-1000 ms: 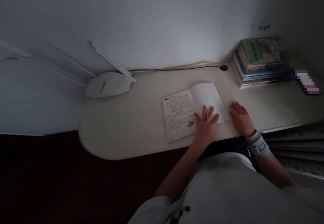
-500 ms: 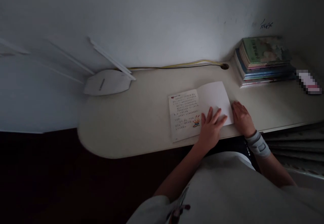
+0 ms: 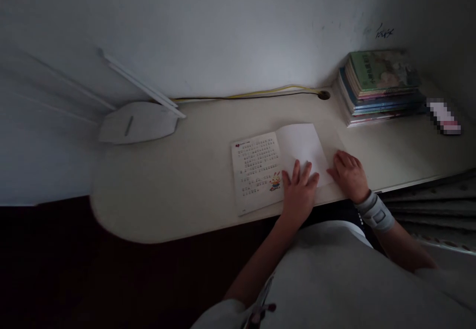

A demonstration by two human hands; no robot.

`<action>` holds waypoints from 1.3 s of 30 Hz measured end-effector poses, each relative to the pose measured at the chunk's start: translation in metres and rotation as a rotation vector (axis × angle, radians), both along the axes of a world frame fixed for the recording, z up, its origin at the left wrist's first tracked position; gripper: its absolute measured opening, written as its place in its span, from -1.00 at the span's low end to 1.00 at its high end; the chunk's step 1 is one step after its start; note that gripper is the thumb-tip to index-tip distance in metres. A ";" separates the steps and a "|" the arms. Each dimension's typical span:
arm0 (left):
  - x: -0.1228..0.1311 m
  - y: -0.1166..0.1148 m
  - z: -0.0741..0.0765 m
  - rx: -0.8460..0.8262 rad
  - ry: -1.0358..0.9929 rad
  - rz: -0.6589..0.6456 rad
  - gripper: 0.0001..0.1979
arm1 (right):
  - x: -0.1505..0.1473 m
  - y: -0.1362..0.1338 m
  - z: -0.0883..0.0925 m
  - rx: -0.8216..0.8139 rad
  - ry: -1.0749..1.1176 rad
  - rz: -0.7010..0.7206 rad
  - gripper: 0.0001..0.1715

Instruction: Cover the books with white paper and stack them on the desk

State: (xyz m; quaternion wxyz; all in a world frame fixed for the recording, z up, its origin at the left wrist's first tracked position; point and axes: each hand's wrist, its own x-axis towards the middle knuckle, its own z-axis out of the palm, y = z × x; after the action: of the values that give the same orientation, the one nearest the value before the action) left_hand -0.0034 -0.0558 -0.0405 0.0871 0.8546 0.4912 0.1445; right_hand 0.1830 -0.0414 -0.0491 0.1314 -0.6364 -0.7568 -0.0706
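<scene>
An open booklet (image 3: 256, 170) lies on the pale desk near its front edge. Its left page bears printed text and a cartoon rabbit; the right page (image 3: 299, 143) is plain white. My left hand (image 3: 300, 190) rests on the lower part of that white page, fingers spread. To the right of the booklet, my right hand (image 3: 349, 173) is on the desk with its fingers bent and drawn together. A faint, thin see-through strip (image 3: 332, 143) seems to stretch from the page edge towards these fingers; what they pinch is too dim to make out. A grey brace wraps my right wrist.
A stack of books (image 3: 383, 81) stands at the back right, with a blurred-out phone-like object (image 3: 444, 116) beside it. A white router-like device (image 3: 139, 123) sits at the left. Cables (image 3: 241, 96) run along the wall to a desk hole (image 3: 324, 95).
My right hand has moved slightly away from the booklet's right edge, its fingers more curled. My left hand stays on the white page. The whole view has shifted, moving the desk leftward.
</scene>
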 end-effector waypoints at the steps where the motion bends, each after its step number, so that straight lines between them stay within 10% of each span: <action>1: 0.000 0.000 -0.001 0.000 -0.003 0.000 -0.60 | -0.001 -0.001 0.000 0.004 0.004 -0.007 -0.57; 23: 0.024 0.019 0.010 -0.037 0.141 0.098 -0.56 | 0.015 0.012 -0.012 0.092 0.530 -0.021 -0.65; 39: 0.007 -0.012 0.011 -0.024 0.062 -0.108 -0.50 | 0.006 0.010 -0.016 0.109 0.378 0.004 -0.57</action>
State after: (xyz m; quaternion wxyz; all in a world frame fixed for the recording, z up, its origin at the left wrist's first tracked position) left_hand 0.0031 -0.0677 -0.0295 0.0899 0.8828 0.4484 0.1070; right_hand 0.1892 -0.0314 -0.0650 0.3059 -0.6286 -0.7150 0.0095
